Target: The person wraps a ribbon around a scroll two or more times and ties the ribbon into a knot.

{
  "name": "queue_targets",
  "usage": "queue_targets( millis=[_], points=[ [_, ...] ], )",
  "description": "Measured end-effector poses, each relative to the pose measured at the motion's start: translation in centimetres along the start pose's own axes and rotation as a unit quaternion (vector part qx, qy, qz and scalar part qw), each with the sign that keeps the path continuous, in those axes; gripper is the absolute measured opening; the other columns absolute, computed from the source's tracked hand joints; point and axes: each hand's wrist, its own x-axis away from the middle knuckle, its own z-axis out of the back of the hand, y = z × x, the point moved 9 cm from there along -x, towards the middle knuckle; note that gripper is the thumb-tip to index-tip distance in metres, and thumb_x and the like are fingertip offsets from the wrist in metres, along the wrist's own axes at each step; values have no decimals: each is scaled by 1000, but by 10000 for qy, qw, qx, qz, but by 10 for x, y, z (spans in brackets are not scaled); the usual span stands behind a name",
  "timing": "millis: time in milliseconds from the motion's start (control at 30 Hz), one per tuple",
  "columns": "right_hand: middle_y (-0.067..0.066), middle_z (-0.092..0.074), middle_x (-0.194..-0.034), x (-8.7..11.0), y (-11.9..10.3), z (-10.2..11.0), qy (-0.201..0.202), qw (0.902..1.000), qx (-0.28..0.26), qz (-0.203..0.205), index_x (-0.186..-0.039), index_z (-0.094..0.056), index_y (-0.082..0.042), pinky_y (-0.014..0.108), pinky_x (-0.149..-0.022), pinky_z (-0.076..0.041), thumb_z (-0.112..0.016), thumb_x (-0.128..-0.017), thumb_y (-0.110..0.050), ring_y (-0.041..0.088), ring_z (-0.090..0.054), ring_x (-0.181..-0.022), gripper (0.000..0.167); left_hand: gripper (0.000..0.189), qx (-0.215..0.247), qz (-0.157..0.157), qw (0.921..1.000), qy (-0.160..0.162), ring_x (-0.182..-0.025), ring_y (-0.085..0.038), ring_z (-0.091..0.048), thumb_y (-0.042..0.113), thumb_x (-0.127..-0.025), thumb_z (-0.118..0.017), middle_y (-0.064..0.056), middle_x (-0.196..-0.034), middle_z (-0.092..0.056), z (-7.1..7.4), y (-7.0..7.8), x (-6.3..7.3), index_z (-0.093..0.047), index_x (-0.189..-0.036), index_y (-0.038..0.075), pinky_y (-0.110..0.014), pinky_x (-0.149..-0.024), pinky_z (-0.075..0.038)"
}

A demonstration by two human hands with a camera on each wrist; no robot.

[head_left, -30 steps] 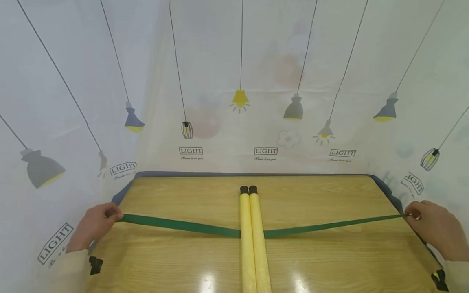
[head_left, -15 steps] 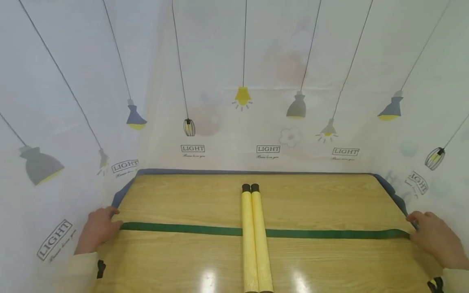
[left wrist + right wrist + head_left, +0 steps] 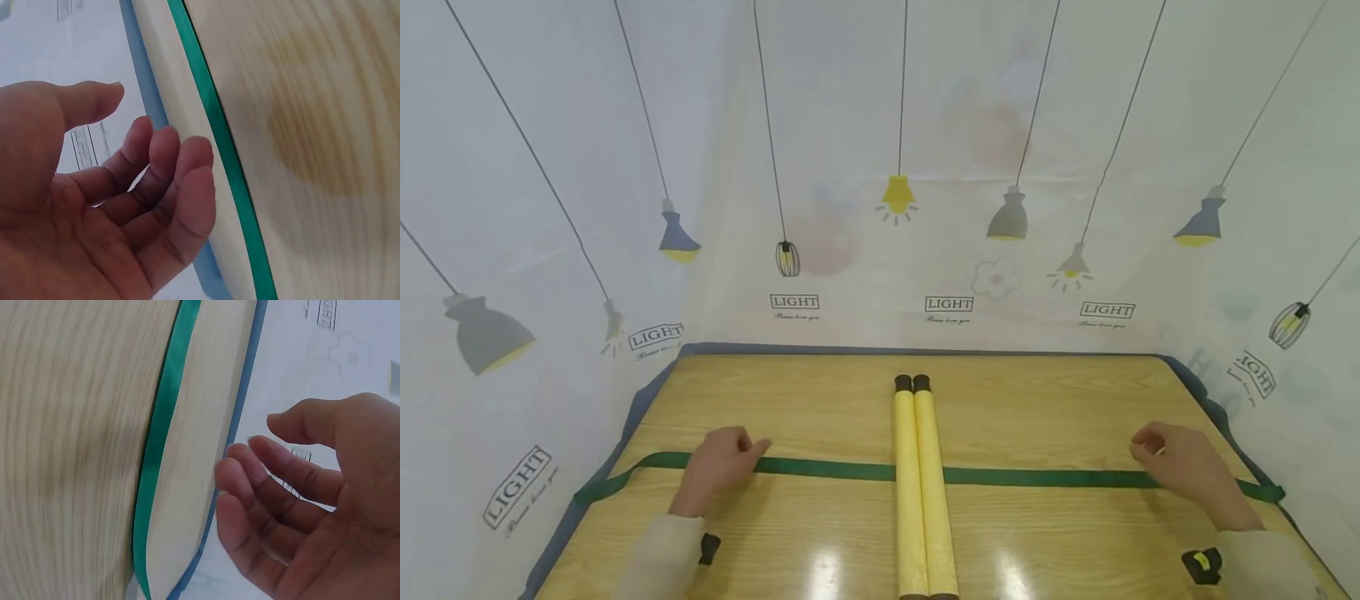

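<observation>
A long green ribbon (image 3: 827, 469) stretches across the wooden table, its middle hidden beneath two yellow rolls (image 3: 934, 492) with dark ends, which lie side by side and point away from me. Over the ribbon's left part hovers my left hand (image 3: 718, 467), fingers loosely bent and holding nothing; the left wrist view shows its bare palm and the ribbon (image 3: 219, 125) beyond the fingertips. On the other side my right hand (image 3: 1187, 467) is likewise relaxed, with thumb and fingers apart in the right wrist view, near the ribbon (image 3: 161, 425). Both ribbon ends reach the table's side edges.
The wooden table (image 3: 790, 400) has a blue-grey border (image 3: 925, 350) along its back and sides. White sheeting (image 3: 850, 100) printed with hanging lamps surrounds it on three sides. Dark straps with small devices sit at both wrists.
Both hands have let go of the ribbon ends and moved inward over the table. The ribbon, held raised at its ends before, now lies down along the tabletop.
</observation>
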Motion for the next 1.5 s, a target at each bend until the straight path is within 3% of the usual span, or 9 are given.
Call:
queue_targets(
  millis=[167, 333, 467, 633, 933, 1067, 1200, 1400, 1500],
  points=[
    [9, -72, -92, -3, -21, -31, -567, 9983, -146, 39, -100, -72, -2, 42, -68, -54, -64, -101, -30, 20, -65, -78, 28, 44, 132, -78, 9998, -130, -55, -15, -45, 46, -100, -63, -1, -62, -52, -31, 31, 3, -60, -74, 11, -28, -51, -35],
    [3, -68, -83, -3, -37, -58, -975, 9945, -315, -198, -95, -72, -3, 35, -62, -49, -64, -100, -39, 15, -58, -68, 38, 53, 222, -282, 9991, -233, -44, -9, -34, 51, -100, -62, 6, -49, -39, -56, 53, 9, -52, -61, 16, -23, -43, -27],
    [-3, -54, -63, -1, -51, -69, -947, 9940, -388, -380, -69, -62, -11, 29, -55, -39, -65, -99, -43, 13, -46, -58, 44, 62, 271, -288, 9986, -344, -35, -6, -32, 54, -99, -61, 8, -40, -37, -67, 64, 11, -47, -51, 17, -21, -38, -25],
    [-7, -36, -47, 3, -61, -81, -1073, 9897, -618, -719, -51, -42, -20, 24, -47, -30, -62, -99, -47, 8, -32, -45, 59, 72, 89, -67, 9989, -452, -28, -6, -31, 56, -99, -60, 7, -33, -36, -74, 71, 12, -47, -41, 15, -20, -33, -22],
    [-4, -40, -52, 4, -72, -87, -1184, 9834, -208, -1356, -61, -52, -12, 22, -45, -27, -52, -101, -59, 9, -34, -47, 62, 68, -554, 128, 9973, -460, -30, -7, -33, 52, -99, -62, 7, -33, -34, -83, 83, 7, -47, -45, 14, -20, -34, -21],
    [-4, -38, -53, 1, -75, -90, -1290, 9831, -221, -1279, -65, -54, -10, 21, -46, -27, -53, -104, -51, 8, -31, -48, 56, 65, -430, 68, 9972, -603, -31, -8, -36, 44, -100, -64, 6, -34, -38, -87, 89, 3, -50, -45, 12, -20, -35, -23],
    [-6, -37, -48, -3, -76, -92, -1204, 9856, -418, -1109, -58, -50, -13, 19, -44, -27, -55, -104, -43, 6, -30, -45, 55, 60, -237, -19, 9974, -679, -31, -7, -39, 38, -101, -64, 5, -35, -43, -89, 95, 1, -57, -49, 10, -19, -35, -27],
    [-5, -35, -54, -5, -78, -92, -695, 9924, -668, -759, -57, -42, -17, 23, -49, -30, -59, -102, -33, 10, -34, -50, 51, 54, 270, -247, 9980, -519, -35, -9, -40, 23, -102, -61, 5, -38, -43, -86, 102, 3, -53, -50, 12, -21, -38, -29],
    [-2, -47, -60, -6, -80, -86, -300, 9943, -847, -577, -66, -54, -12, 27, -52, -35, -60, -102, -27, 13, -42, -55, 40, 52, 567, -260, 9973, -389, -38, -9, -38, 18, -101, -59, 6, -41, -41, -84, 101, 2, -47, -51, 15, -21, -39, -28]
  ],
)
